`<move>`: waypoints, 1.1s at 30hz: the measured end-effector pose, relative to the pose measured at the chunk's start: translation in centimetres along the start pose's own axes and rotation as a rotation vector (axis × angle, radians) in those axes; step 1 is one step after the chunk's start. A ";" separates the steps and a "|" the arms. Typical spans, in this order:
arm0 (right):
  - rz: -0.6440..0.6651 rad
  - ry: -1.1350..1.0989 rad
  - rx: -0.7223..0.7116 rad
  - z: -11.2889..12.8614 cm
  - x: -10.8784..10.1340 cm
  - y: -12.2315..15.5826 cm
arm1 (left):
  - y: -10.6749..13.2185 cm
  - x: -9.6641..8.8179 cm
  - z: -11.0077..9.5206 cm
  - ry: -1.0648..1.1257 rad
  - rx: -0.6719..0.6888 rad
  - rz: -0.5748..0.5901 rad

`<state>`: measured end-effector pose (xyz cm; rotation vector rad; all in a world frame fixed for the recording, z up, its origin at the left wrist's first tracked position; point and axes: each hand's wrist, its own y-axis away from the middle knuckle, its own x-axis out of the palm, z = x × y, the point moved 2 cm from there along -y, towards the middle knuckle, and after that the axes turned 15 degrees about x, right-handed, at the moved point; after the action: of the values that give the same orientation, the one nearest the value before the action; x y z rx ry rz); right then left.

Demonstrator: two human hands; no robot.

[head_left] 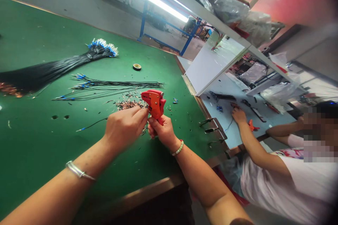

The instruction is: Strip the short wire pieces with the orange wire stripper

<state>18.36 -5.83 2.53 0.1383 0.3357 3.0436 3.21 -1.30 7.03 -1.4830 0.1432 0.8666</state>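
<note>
My right hand (161,132) is wrapped round the handles of a red crimping tool (154,102), held upright above the green table (31,137). My left hand (125,126) is closed in a pinch with its fingertips at the tool's jaw; what they hold is too small to make out. Just behind the hands lies a small heap of copper terminals (129,104). A loose fan of black wires with blue ends (105,86) lies beyond that.
A thick bundle of black wires with blue tips (52,70) lies at the left. A tape roll (137,66) sits further back. At the right, another person in a white shirt (290,179) works at a neighbouring white bench (224,88), an orange tool by their hand.
</note>
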 end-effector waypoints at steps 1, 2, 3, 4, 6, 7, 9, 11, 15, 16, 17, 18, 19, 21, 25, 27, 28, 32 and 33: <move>0.025 -0.013 -0.002 0.2 -0.1 0.0 | 0.1 0.1 0.2 0.013 -0.014 0.002; 0.057 -0.035 -0.008 0.4 -0.3 -0.1 | 0.2 0.2 0.5 0.031 -0.038 0.003; 0.094 -0.064 -0.018 0.7 -0.5 -0.1 | 0.3 0.3 0.8 0.058 -0.072 0.004; 0.134 -0.099 -0.024 1.0 -0.8 -0.1 | 0.4 0.3 1.2 0.092 -0.114 0.002; 0.211 -0.165 -0.011 1.6 -1.5 0.0 | 0.5 0.3 2.1 0.175 -0.205 -0.018; 0.246 -0.187 0.009 1.9 -1.8 0.1 | 0.5 0.3 2.6 0.217 -0.245 -0.033; 0.315 -0.202 0.070 2.1 -2.4 0.3 | 0.4 0.1 3.3 0.294 -0.299 -0.066; 0.377 -0.203 0.135 2.0 -2.6 0.4 | 0.4 -0.1 3.8 0.350 -0.324 -0.097; 0.444 -0.213 0.187 1.6 -2.4 0.6 | 0.4 -0.1 4.0 0.405 -0.336 -0.129; 0.454 -0.212 0.181 1.5 -2.3 0.6 | 0.4 -0.1 3.9 0.408 -0.334 -0.125; 0.464 -0.209 0.175 1.5 -2.3 0.6 | 0.4 -0.1 3.9 0.409 -0.332 -0.116; 0.472 -0.204 0.169 1.5 -2.2 0.6 | 0.4 0.0 3.8 0.407 -0.329 -0.107; 0.476 -0.200 0.166 1.5 -2.2 0.6 | 0.4 0.0 3.8 0.406 -0.324 -0.098; 0.483 -0.194 0.162 1.6 -2.3 0.6 | 0.4 0.1 3.9 0.411 -0.305 -0.086; 0.490 -0.180 0.146 1.9 -2.5 0.8 | 0.3 -0.1 4.2 0.437 -0.240 -0.084; 0.480 -0.168 0.146 2.0 -2.5 0.8 | 0.3 -0.3 4.4 0.427 -0.209 -0.073; 0.477 -0.163 0.146 2.1 -2.5 0.9 | 0.4 -0.3 4.4 0.416 -0.192 -0.064; 0.469 -0.149 0.142 2.2 -2.6 0.9 | 0.5 -0.4 4.6 0.379 -0.130 -0.015; 0.464 -0.147 0.142 2.3 -2.7 0.9 | 0.5 -0.4 4.6 0.374 -0.121 -0.004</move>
<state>21.17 -6.48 4.74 0.5141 0.5812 3.4287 0.68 2.56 7.48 -1.7489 0.3700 0.5952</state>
